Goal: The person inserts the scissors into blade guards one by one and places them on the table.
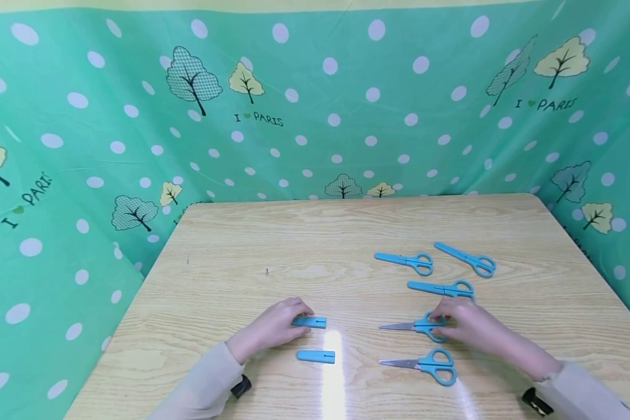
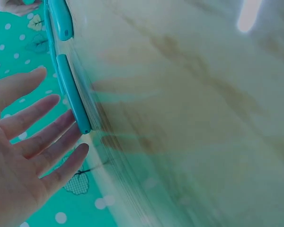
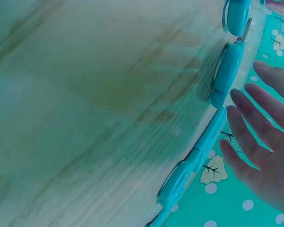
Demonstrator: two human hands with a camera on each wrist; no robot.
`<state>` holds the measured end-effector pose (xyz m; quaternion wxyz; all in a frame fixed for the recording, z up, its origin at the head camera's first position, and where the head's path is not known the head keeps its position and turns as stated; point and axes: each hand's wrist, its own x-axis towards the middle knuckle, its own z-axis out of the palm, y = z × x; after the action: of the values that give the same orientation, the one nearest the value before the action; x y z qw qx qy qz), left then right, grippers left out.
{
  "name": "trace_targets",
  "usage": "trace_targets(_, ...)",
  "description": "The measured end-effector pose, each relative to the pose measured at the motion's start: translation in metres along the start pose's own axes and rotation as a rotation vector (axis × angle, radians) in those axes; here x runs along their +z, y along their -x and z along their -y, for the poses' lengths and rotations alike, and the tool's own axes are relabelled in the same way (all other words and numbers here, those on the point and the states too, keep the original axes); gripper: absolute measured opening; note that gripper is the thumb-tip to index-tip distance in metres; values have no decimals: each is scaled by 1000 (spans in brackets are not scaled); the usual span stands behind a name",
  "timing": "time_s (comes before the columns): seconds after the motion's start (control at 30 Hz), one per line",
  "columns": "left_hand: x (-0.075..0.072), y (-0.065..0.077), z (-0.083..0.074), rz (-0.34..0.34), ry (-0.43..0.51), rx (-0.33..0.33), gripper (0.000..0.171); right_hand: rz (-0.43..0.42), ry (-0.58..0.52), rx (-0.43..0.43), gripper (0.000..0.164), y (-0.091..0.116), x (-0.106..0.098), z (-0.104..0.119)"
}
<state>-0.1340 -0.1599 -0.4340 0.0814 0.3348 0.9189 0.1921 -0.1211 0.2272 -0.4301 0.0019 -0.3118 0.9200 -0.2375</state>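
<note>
My left hand (image 1: 280, 324) is at the upper of two blue scissor covers (image 1: 311, 322), thumb on its near side and fingers on its far side. In the left wrist view those fingers (image 2: 42, 151) are spread and loosely extended beside a cover (image 2: 74, 97). The lower cover (image 1: 316, 356) lies on the table. Over the blue handles of a bare-bladed pair of scissors (image 1: 421, 326) is my right hand (image 1: 464, 319). The right wrist view shows its fingers (image 3: 260, 127) apart, close to the handles (image 3: 227, 71). A second bare-bladed pair of scissors (image 1: 436, 364) lies nearer me.
Farther back on the wooden table (image 1: 252, 245) lie three covered scissors: one at the back right (image 1: 464, 258), one left of it (image 1: 404, 261), one just beyond my right hand (image 1: 438, 288). A polka-dot green cloth (image 1: 336, 140) surrounds the table's back and sides.
</note>
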Motion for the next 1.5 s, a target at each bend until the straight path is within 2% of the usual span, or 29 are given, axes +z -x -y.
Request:
trace_targets(0.33, 3, -2, 2, 19, 6, -20, 28, 15, 20, -11, 17, 0, 2, -1)
trace_targets(0.57, 5, -5, 4, 28, 8, -30, 29, 38, 29, 15, 16, -1, 3, -2)
trace_targets(1.2, 9, -11, 4, -1, 0, -19, 28, 81, 60, 53, 17, -3, 7, -3)
trace_targets(1.5, 7, -13, 5, 26, 35, -54, 27, 87, 51, 60, 16, -5, 7, -4)
